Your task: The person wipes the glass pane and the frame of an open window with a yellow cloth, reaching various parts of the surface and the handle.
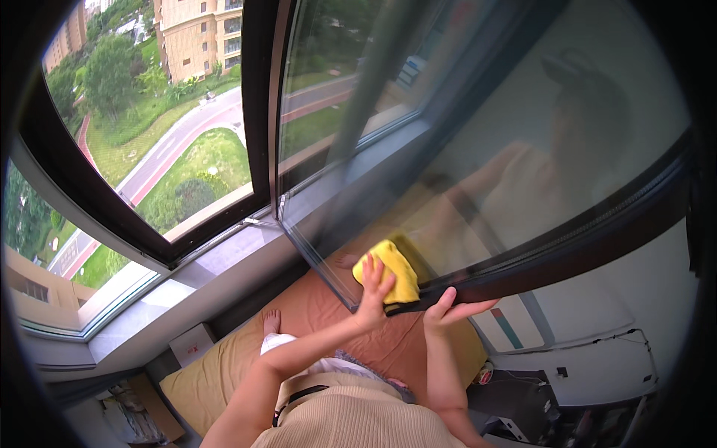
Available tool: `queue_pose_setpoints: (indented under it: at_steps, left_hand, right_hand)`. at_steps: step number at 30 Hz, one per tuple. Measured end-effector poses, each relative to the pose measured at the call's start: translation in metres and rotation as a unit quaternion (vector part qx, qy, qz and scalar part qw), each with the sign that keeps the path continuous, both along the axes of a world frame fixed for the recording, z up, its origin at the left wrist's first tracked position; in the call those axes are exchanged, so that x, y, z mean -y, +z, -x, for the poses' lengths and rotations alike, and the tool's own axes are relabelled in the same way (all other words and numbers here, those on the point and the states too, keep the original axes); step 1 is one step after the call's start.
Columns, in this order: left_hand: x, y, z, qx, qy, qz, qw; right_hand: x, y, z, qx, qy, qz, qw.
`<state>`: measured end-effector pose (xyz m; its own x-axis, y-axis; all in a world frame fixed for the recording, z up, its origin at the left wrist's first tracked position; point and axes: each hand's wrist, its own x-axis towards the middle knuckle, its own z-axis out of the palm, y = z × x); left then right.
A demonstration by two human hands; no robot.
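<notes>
My left hand (pixel 376 291) presses a folded yellow cloth (pixel 399 274) against the lower corner of an inward-swung window sash. Its fingers are spread over the cloth, which lies on the glass pane (pixel 358 185). Below the sash's dark frame (pixel 538 269), my right hand (pixel 451 311) supports the edge, thumb up against it and fingers stretched along its underside. Reflected in the glass are a person in a cap, an arm and the cloth.
Beneath me is a bed with an orange sheet (pixel 319 297); a bare foot (pixel 272 323) rests on it. The window opening and grey sill (pixel 224 252) lie at left, with trees and a road far below. A dark bedside cabinet (pixel 512 400) stands at lower right.
</notes>
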<state>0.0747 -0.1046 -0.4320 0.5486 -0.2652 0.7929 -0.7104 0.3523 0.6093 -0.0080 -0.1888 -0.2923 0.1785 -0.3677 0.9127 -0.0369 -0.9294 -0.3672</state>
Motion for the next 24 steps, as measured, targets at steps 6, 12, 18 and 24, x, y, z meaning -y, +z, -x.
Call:
queue_pose_setpoints:
  at_steps: [6, 12, 18, 24]
  left_hand:
    - [-0.007, 0.075, -0.098, -0.322, 0.09, 0.062, 0.94]
    - [-0.007, 0.033, -0.039, -0.236, 0.058, 0.031, 0.97]
    - [-0.024, -0.029, 0.083, -0.008, -0.08, -0.107, 0.991]
    - [-0.004, -0.014, 0.078, -0.336, -0.168, 0.096, 0.922]
  right_hand:
    - [-0.003, 0.008, 0.003, -0.041, 0.011, 0.005, 0.999]
    - [-0.01, 0.022, 0.016, -0.091, 0.011, 0.022, 0.996]
    - [-0.008, 0.023, 0.03, -0.096, 0.006, 0.022, 0.995]
    - [-0.005, 0.027, 0.045, -0.139, 0.001, 0.037, 0.99]
